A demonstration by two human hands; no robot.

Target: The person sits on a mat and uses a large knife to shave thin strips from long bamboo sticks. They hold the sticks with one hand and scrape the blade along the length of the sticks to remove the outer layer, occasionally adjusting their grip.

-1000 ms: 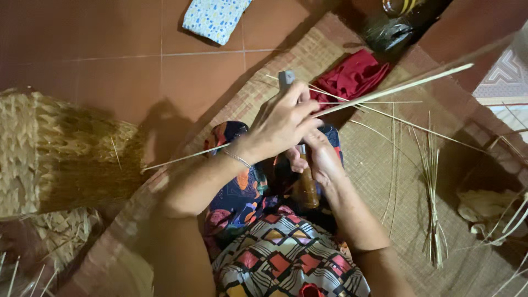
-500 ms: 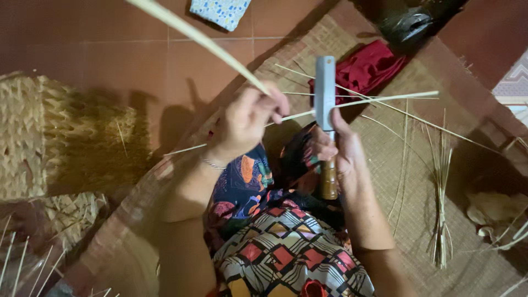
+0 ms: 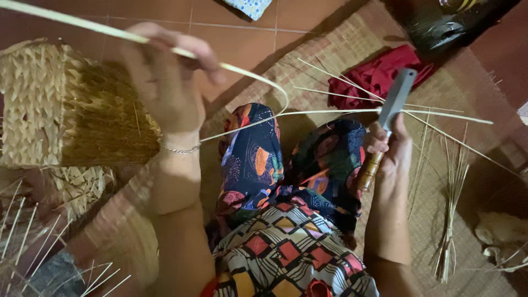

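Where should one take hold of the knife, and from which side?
Grip the knife by its brown wooden handle, where the right hand holds it now, coming from below. The flat grey blade points up and away, crossing the pale strip pulled by the left hand.

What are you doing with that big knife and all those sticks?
A person sits on a woven mat on the floor. The left hand is raised and pulls a long pale strip that bends in a curve. The right hand grips a knife by its wooden handle, blade pointing up, against thin strips lying across the lap. A woven basket stands to the left, a red cloth lies ahead, and a bundle of thin strips lies to the right.
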